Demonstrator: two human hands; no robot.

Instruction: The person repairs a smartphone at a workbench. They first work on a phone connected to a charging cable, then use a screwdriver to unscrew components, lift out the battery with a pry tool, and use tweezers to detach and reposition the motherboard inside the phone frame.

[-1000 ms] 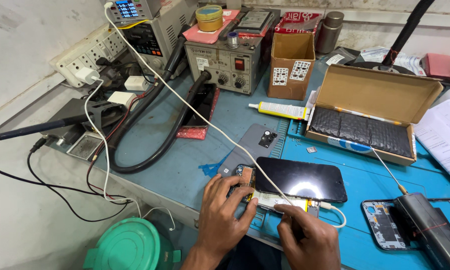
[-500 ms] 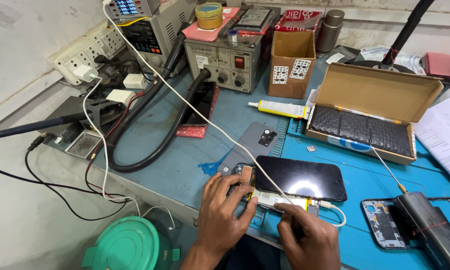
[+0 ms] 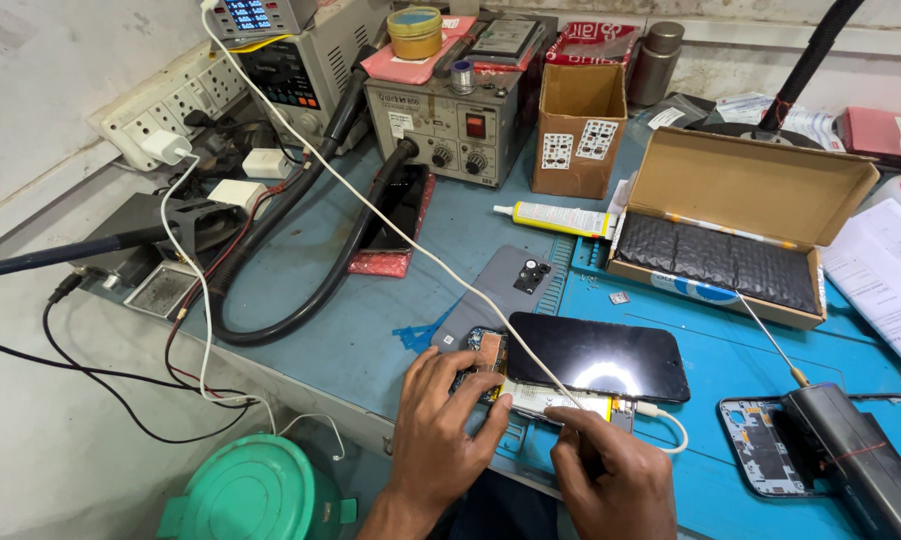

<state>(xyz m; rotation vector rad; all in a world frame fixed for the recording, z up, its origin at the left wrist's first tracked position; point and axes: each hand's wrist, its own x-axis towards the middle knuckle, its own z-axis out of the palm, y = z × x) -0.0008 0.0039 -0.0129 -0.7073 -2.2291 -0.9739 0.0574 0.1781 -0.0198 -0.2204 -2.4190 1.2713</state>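
An opened phone (image 3: 540, 395) lies near the front edge of the blue mat (image 3: 730, 360), its black screen (image 3: 598, 357) lifted and resting over the far half. My left hand (image 3: 440, 420) presses flat on the phone's left end, fingers on the exposed board. My right hand (image 3: 610, 465) touches the pale battery strip along the phone's near side with a fingertip. A white cable (image 3: 370, 205) runs from the charger at the back to the phone's right end. A grey phone back cover (image 3: 510, 285) lies just behind.
An open cardboard box (image 3: 740, 215) with black foam sits at right. A glue tube (image 3: 555, 217), small carton (image 3: 575, 130) and soldering station (image 3: 450, 120) stand behind. A black handheld tool (image 3: 850, 450) rests on a phone frame (image 3: 760, 445). Hoses, power strip (image 3: 175, 105), green lid (image 3: 245, 495) at left.
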